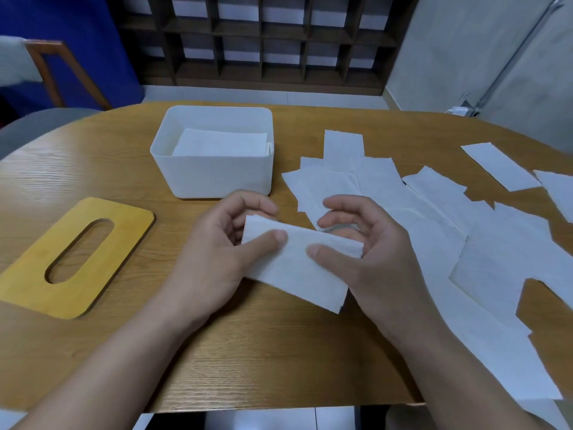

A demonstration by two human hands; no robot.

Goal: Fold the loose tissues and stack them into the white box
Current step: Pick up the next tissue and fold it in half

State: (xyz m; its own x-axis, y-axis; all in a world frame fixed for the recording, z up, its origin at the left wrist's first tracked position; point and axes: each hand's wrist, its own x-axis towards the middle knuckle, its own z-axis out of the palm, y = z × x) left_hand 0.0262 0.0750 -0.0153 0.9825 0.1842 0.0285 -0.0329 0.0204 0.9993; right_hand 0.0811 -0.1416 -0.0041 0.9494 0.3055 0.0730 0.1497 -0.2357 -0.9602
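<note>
Here, both forearms reaching in from the near edge of the table, palms turned inward toward each other. Left hand curled round the left end of a folded tissue, thumb pressed flat on top, fingers tucked behind the far edge. Right hand clamped on the right end the same way, thumb on top, fingers arched above and behind. Tissue held just over the wood, a soft white rectangle, lightly embossed, tilted down toward the right.

Just beyond the hands, a white box: smooth matte plastic, rounded corners, open at the top, with a flat stack of folded tissues lying inside. To its left, flat on the table, a wooden lid, yellowish, rounded rectangle, with a long oval slot cut through the middle. To the right, loose tissues spread in overlapping sheets, thin, white, crinkled at the edges, some reaching past the near rim. Table oval, brown, with visible wood grain.
</note>
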